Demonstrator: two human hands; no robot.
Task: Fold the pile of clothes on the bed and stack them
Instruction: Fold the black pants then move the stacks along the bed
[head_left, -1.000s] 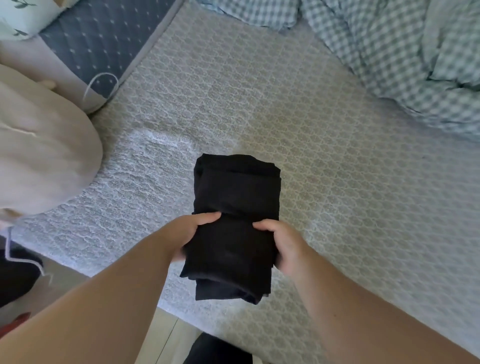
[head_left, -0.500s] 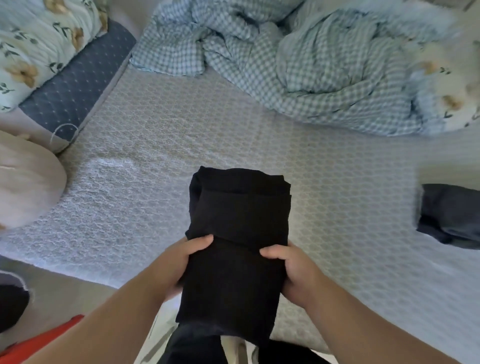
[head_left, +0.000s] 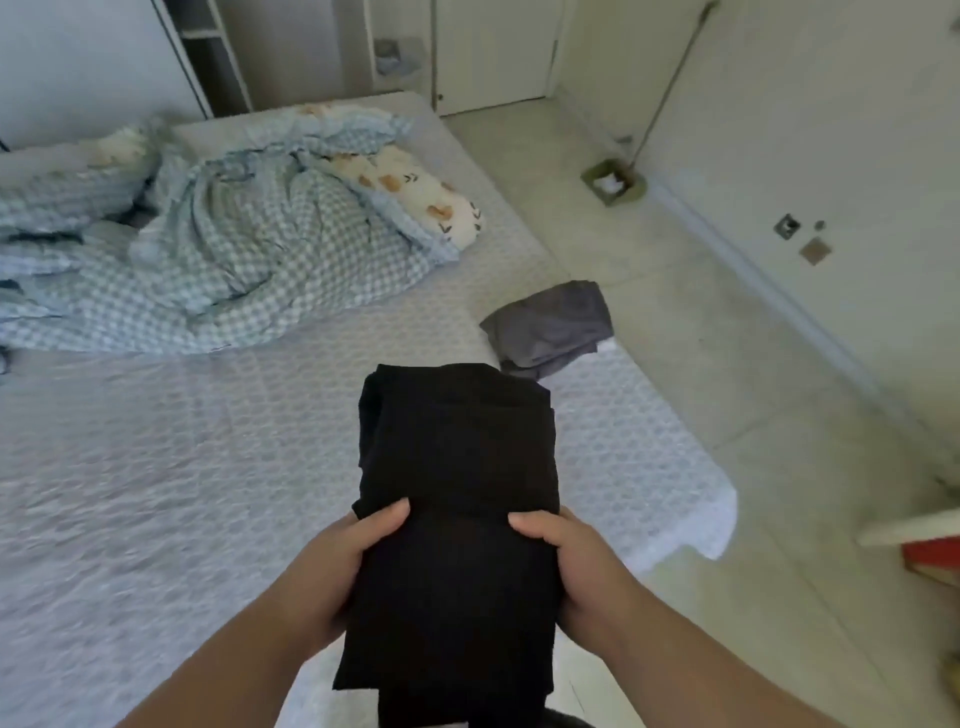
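A bed (head_left: 156, 467) under a pale patterned coverlet fills the left of the view, with a rumpled blue-checked duvet (head_left: 218, 249) heaped toward its head and a floral pillow (head_left: 410, 192) lying against the duvet's right edge. To the right runs a tiled floor (head_left: 727, 364), where a long-handled dustpan (head_left: 615, 184) leans at the wall.

Near the bed's right edge sits a folded grey garment (head_left: 550, 325) — apparently the start of the stack. In front of it, lifted off the coverlet, is a folded black garment (head_left: 457, 493), its far end just short of the grey one and overlapping it in the view. The left hand (head_left: 337, 571) grips the black bundle's left side, thumb across the top and fingers tucked beneath; the right hand (head_left: 571, 566) clasps the opposite side the same way.

The folding of this piece looks finished, and the step in hand seems to be the carry to the stack. The next move likely calls for bringing the bundle level over the grey garment and setting it down square — both hands kept tight until it rests, since loose layers hang at the near end and could slip open.
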